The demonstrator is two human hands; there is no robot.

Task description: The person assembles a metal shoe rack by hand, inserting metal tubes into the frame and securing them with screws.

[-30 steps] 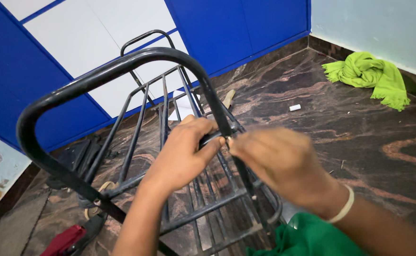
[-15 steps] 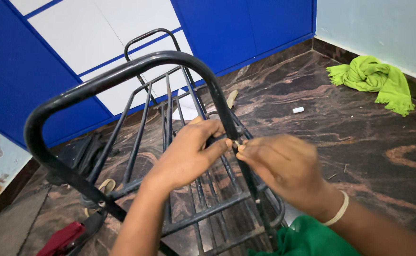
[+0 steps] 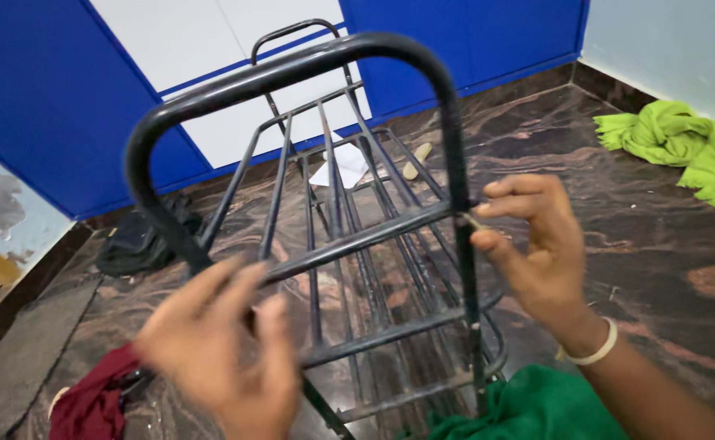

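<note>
A black metal rack [image 3: 357, 240] with a rounded end hoop and several thin bars stands on the brown marbled floor right in front of me. My right hand [image 3: 541, 248], with a pale band at the wrist, pinches a small pale piece [image 3: 473, 220] between thumb and forefinger, right where a crossbar meets the rack's right upright. My left hand [image 3: 215, 350] is blurred at the lower left, fingers spread. It hovers in front of the hoop's left leg and the crossbar's left end. I cannot tell whether it touches the metal.
A light green cloth [image 3: 684, 147] lies by the far right wall. Dark green fabric [image 3: 537, 407] is at the bottom edge, and a dark red cloth [image 3: 88, 403] at the bottom left. A black bag [image 3: 137, 240] and white paper [image 3: 341, 167] lie before blue and white cabinet doors [image 3: 48, 98].
My left hand has let go of the bar near the right upright and dropped to the lower left. My right hand stays at the joint, and the rack sits further right in view.
</note>
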